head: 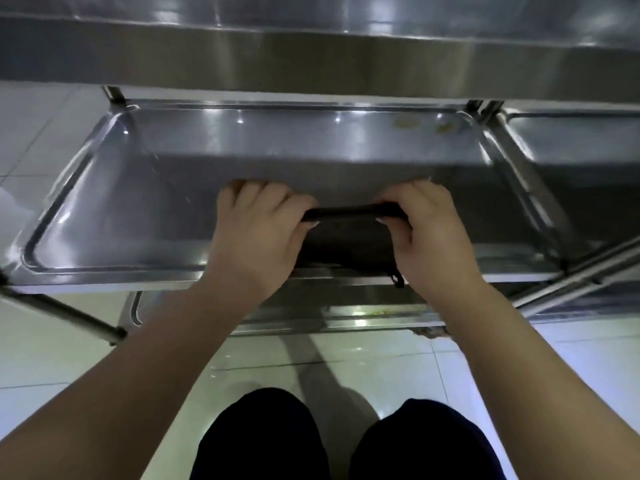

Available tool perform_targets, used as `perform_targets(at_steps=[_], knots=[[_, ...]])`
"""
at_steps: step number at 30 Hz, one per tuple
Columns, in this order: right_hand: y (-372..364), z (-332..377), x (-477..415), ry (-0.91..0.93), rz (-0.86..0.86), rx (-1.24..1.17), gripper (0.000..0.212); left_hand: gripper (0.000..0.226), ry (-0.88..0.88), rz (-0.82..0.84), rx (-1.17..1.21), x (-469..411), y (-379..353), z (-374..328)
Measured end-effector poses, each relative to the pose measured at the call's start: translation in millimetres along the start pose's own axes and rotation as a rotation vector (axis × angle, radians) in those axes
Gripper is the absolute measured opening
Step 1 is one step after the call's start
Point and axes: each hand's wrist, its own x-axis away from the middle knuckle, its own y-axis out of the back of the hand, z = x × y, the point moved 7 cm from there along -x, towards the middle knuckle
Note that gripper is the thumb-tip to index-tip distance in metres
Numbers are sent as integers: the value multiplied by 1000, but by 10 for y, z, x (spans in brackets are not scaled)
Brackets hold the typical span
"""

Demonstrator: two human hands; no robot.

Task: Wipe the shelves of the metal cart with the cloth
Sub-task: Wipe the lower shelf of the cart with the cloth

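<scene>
Between the hands: dark cloth point(349, 237), top edge pulled taut, lying on the near part of the middle shelf point(138, 209).
Left hand point(256, 237): fingers curled, gripping the cloth's left end.
Right hand point(426, 233): gripping its right end likewise.
Beyond the right hand: yellowish marks point(405, 123) near the shelf's far rim.
Above both hands: top shelf point(311, 57).

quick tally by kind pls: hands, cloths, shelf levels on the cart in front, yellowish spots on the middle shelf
hands: 2, left hand and right hand
cloths: 1, dark cloth held by both
shelf levels: 3, top shelf, middle shelf, bottom shelf
yellowish spots: 2
total: 8
</scene>
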Motion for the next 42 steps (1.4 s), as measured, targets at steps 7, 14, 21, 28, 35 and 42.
perform_targets(at_steps=[7,14,21,28,35,42], knots=[[500,-433,1076,70,-29,31,25,27,-156,106,340,507,-296,-870],[-395,-1502,2144,-204,282,-47,26,19,-154,615,562,1230,-1975,-1284],[-1016,-2493,2058,-354,249,-28,16,17,85,565,631,1033,-3225,-1131],[-2095,-3421,1645,-550,499,363,60,54,363,633,195,965,-4255,-614],[-2772,-3660,2077,-409,714,406,64,58,178,602,-121,1389,-4346,88],[-2371,-4288,2129,-526,695,445,65,60,289,690,-200,1455,-4546,650]])
